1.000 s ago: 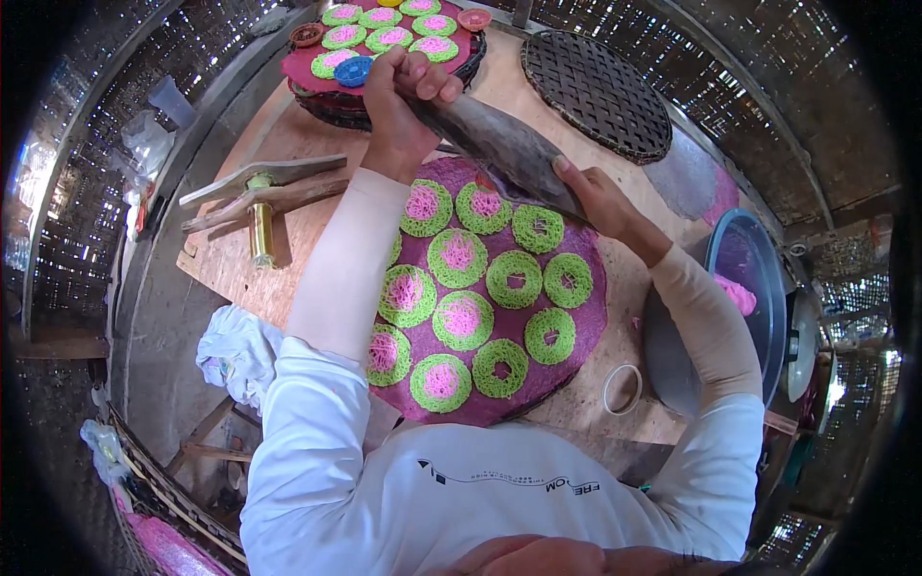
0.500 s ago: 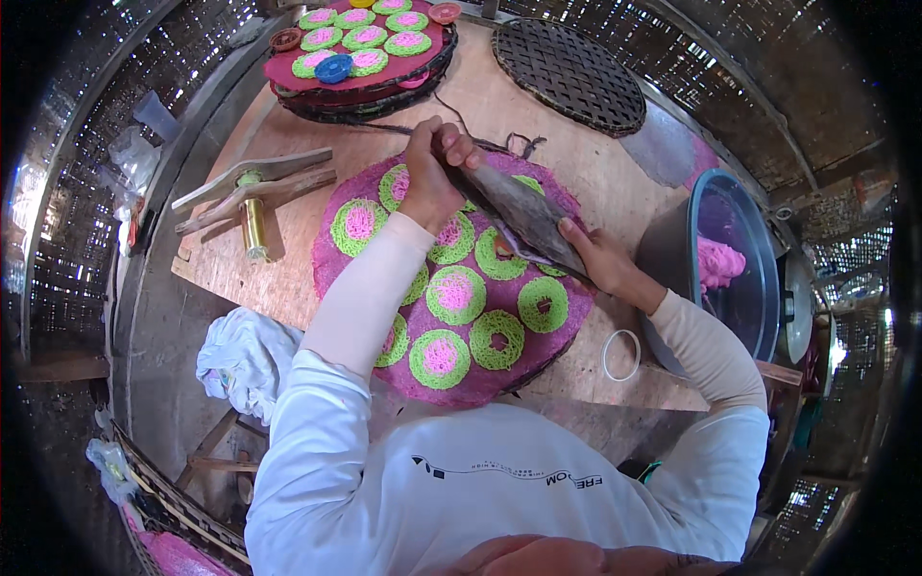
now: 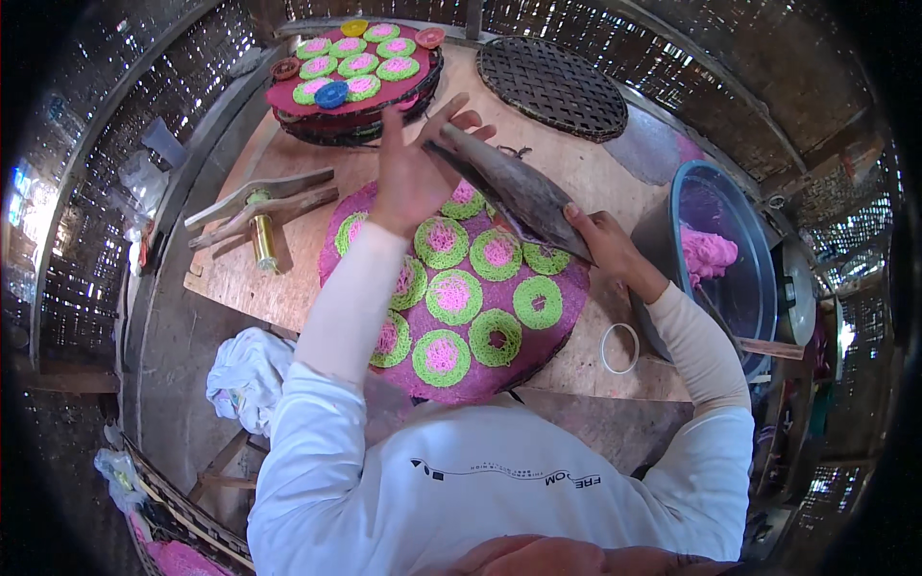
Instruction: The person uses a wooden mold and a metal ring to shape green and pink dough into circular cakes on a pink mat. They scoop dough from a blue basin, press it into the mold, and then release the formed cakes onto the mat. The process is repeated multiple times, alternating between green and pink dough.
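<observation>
My right hand (image 3: pixel 615 250) is closed round the right end of a long, dark, weathered wooden piece (image 3: pixel 523 192), the thumb lying on top. At its far left end my left hand (image 3: pixel 423 173) is open, fingers spread, the palm side close against the wood; whether it touches is hard to tell. Under both hands lies a round purple mat (image 3: pixel 538 355) bearing several lacy green string rings. Many have pink string centres, such as the disc (image 3: pixel 453 296) in the middle. A green ring (image 3: pixel 538 302) at the right has a bare centre. The wood hides some of the far discs.
A two-handled wooden press with a brass cylinder (image 3: pixel 264 242) rests on the left. Behind stand a stacked tray of finished discs (image 3: pixel 357 63) and a woven rack (image 3: pixel 552 86). At right, a blue-rimmed basin (image 3: pixel 684 206) holds pink dough (image 3: pixel 708 254); a white ring (image 3: pixel 619 348) lies nearby.
My left hand has opened from its grip on the wood's end and spread its fingers. My right hand keeps its hold. A disc beneath the wood now shows a pink centre.
</observation>
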{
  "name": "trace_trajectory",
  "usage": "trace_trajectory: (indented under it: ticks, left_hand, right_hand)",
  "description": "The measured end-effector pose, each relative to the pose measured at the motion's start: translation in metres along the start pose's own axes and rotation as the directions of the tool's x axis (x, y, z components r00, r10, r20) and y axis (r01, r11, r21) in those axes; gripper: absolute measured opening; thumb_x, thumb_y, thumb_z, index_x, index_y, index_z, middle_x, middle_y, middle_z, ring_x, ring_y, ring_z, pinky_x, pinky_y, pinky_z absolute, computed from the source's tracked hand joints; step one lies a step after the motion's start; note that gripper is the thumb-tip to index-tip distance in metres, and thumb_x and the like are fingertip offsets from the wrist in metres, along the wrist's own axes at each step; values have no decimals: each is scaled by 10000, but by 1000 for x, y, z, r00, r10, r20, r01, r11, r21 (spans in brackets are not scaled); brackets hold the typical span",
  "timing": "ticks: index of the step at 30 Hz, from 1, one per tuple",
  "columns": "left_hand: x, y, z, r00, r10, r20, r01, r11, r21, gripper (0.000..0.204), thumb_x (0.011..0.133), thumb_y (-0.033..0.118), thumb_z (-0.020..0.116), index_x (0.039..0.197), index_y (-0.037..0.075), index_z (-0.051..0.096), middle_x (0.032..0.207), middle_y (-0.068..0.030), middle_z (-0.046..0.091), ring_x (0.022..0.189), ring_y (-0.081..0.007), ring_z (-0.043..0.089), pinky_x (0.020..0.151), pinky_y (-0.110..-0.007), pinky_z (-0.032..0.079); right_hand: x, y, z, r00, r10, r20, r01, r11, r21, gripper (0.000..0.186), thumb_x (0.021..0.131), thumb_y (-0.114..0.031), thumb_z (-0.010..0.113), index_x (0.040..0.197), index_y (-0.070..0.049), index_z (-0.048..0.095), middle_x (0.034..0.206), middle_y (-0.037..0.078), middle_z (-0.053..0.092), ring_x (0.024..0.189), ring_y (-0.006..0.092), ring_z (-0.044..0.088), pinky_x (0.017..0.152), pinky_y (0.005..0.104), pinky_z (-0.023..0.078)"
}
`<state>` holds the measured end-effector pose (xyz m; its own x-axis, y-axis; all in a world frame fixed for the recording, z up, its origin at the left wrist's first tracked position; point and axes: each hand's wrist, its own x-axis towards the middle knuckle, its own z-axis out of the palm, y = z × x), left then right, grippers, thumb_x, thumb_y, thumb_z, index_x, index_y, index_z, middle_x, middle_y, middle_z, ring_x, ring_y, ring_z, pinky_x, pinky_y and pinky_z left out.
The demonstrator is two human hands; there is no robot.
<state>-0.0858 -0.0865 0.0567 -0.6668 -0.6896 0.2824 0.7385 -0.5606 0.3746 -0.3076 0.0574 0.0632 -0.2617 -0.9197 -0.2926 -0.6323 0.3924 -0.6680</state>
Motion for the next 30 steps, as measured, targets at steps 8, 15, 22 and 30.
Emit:
trace_trajectory:
  ticks: [8, 15, 22, 30]
  left_hand:
    - [-53, -12, 50, 917, -116, 382, -390, -57, 919, 517, 740, 263, 662, 1172, 47, 476, 1074, -112, 562, 986, -246, 528, 867, -353, 400]
    - [-105, -27, 97, 785, -138, 604, -609, 4, 793, 353, 775, 306, 596, 1019, 54, 550, 897, -118, 599, 799, -267, 579, 698, -374, 450]
    - [-122, -9, 136, 787, -238, 570, -562, -659, 500, 201, 624, 232, 628, 753, 97, 554, 442, -56, 467, 403, -226, 509, 472, -351, 372]
    - [-127, -26, 151, 709, -678, 195, -222, 47, 974, 345, 637, 169, 703, 943, 49, 594, 778, -116, 624, 720, -239, 613, 654, -342, 467]
  right_hand:
    - [-73, -104, -8, 857, -484, -175, 395, 837, -378, 611, 746, -637, 470, 714, -53, 648, 564, 132, 562, 575, 299, 578, 572, 361, 447]
    - [-64, -114, -4, 317, -553, -770, 925, 359, 123, 318, 775, -362, 614, 770, -56, 528, 681, 27, 527, 600, 129, 508, 572, 261, 409]
    - [-132, -130, 9, 791, -487, -370, 603, 722, 339, 186, 776, -117, 561, 828, -41, 400, 641, 6, 461, 494, 87, 467, 429, 239, 368]
    - [-214, -111, -15, 441, -894, -74, 892, 446, -72, 231, 698, -23, 574, 842, -40, 394, 635, 61, 468, 526, 211, 506, 462, 293, 385]
